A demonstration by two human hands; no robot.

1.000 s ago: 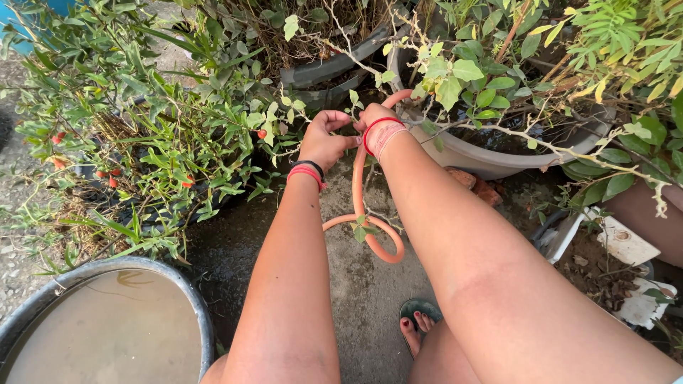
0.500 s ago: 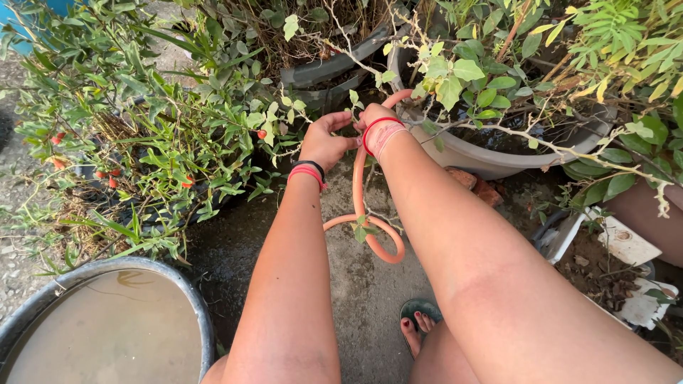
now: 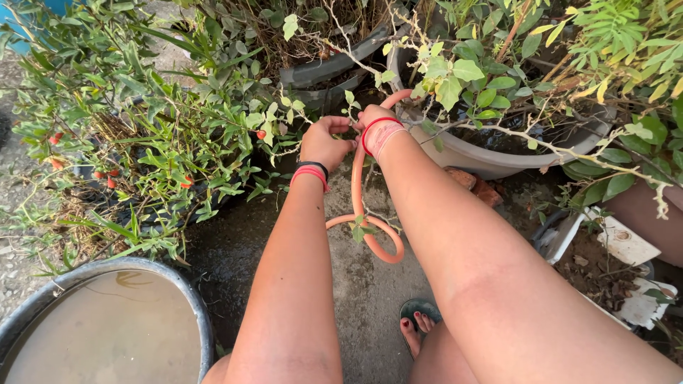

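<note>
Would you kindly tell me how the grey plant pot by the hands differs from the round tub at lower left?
The grey plant pot holds leafy, branching plants; the round tub holds only murky water. The pot sits beyond the right hand, with the orange hose curving to its rim; the tub lies nearer, beside the left arm. Both are grey and round-rimmed.

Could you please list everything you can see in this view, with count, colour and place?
hose: one, orange, running from the hands down to a loop on the ground
grey pot: one, upper right, holding a leafy plant
bush: one, green with small red fruits, left
dark pots: two, top centre, behind the hands
tub: one, dark rim, murky water, lower left
broken white container: one, holding soil, right
bricks: reddish, under the grey pot
ground: grey concrete, partly wet
sandal: one, dark, bottom centre
left hand: at the hose, red and black bands
right hand: on the hose, red bands
</note>
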